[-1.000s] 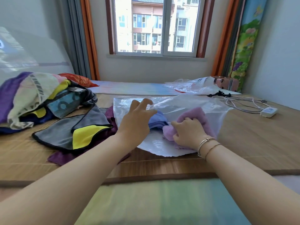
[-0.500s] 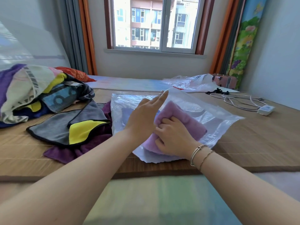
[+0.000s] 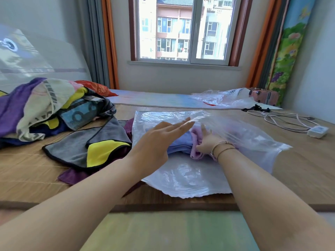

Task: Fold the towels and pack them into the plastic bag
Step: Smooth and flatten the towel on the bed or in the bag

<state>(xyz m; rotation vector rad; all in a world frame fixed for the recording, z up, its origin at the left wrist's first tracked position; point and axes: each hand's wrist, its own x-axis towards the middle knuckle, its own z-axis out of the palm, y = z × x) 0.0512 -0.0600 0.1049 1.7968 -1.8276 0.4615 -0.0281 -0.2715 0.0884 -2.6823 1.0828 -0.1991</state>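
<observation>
A clear plastic bag (image 3: 190,176) lies flat on the bamboo mat, its mouth toward me. My right hand (image 3: 206,142) is inside the bag and grips a folded pink towel (image 3: 196,151). That towel sits beside a folded blue towel (image 3: 179,144) deeper in the bag. My left hand (image 3: 159,140) has straight fingers that lift the bag's upper sheet. Left of the bag lie a grey and yellow towel (image 3: 87,151) and a purple towel (image 3: 72,175) under it.
A heap of mixed towels (image 3: 41,107) sits at the left. Another crumpled plastic bag (image 3: 224,97) lies at the back right, near a pink case (image 3: 264,96). A white cable and power strip (image 3: 317,132) lie at the right. The mat's front edge (image 3: 163,205) runs below the bag.
My right hand has pushed the pink towel from the bag's mouth deeper inside, next to the blue towel. My left hand stays straight and keeps the upper sheet raised.
</observation>
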